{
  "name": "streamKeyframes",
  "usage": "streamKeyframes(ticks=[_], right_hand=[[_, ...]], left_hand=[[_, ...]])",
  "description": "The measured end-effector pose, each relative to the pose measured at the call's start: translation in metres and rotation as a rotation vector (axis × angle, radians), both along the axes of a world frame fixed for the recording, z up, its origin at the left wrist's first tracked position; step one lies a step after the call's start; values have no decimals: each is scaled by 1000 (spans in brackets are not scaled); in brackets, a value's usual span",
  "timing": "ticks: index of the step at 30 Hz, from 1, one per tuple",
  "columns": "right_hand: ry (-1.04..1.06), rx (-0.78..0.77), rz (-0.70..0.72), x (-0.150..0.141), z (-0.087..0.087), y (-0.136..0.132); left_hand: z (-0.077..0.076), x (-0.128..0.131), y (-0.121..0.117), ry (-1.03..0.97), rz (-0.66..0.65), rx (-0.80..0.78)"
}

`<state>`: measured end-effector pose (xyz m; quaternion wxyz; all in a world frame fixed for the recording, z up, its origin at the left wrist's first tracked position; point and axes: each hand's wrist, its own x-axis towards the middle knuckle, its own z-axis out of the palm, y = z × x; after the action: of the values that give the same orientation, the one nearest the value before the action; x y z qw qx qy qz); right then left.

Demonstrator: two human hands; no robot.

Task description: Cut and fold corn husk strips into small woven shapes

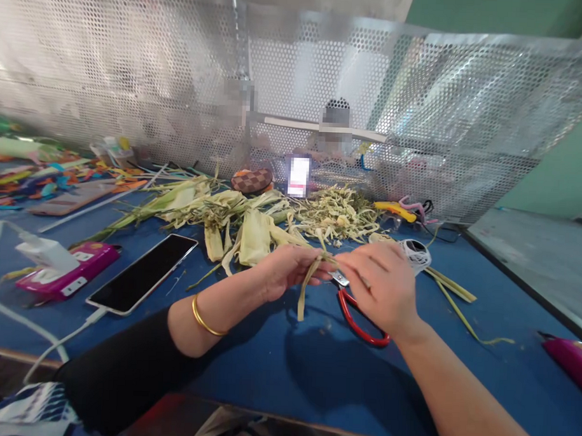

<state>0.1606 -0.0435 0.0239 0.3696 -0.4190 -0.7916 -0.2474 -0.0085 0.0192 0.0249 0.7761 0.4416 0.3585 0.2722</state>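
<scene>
My left hand [289, 269], with a gold bangle on its wrist, pinches a strip of dried corn husk [308, 282] above the table. One end of the strip hangs down below the fingers. My right hand [384, 285] meets it from the other side, fingertips closed on the strip near its upper part. Under the right hand lie scissors with red handles [361, 322], partly covered by it. Just behind the right hand sits a roll of white string [416, 253]. Pale corn husks [255, 236] are heaped behind both hands.
A phone [143, 273] charges on the blue table [266, 382], beside a magenta power strip [79, 271]. Shredded husk [339, 213] is piled near the perforated metal screen [172, 80]. A checkered pouch [251, 180] stands there too. Loose strips [460, 306] lie right.
</scene>
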Motion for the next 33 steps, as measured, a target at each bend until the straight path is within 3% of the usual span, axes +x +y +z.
streamKeyframes(ticks=[4, 7, 14, 21, 23, 25, 27, 29, 33], right_hand=[[-365, -119, 69, -12, -4, -1], [-430, -131, 30, -16, -10, 3], [-254, -134, 142, -18, -12, 0], [-172, -115, 280, -20, -11, -3], [-114, -103, 228, -15, -11, -1], [22, -93, 65, -10, -13, 3], [148, -169, -102, -5, -16, 7], [189, -362, -173, -3, -20, 10], [268, -685, -99, -9, -20, 8]], left_hand=[[0, 1, 1, -82, 46, 7], [-4, 2, 0, -101, 68, 30], [-4, 7, -4, -59, 163, 25], [-6, 5, -5, -73, 155, 89], [-4, 2, -1, -48, 140, 104], [-2, 0, 2, -41, 130, 96], [1, -2, 3, -46, 133, 68], [3, -2, 2, -24, 132, 73], [1, 0, -1, 94, 120, 219]])
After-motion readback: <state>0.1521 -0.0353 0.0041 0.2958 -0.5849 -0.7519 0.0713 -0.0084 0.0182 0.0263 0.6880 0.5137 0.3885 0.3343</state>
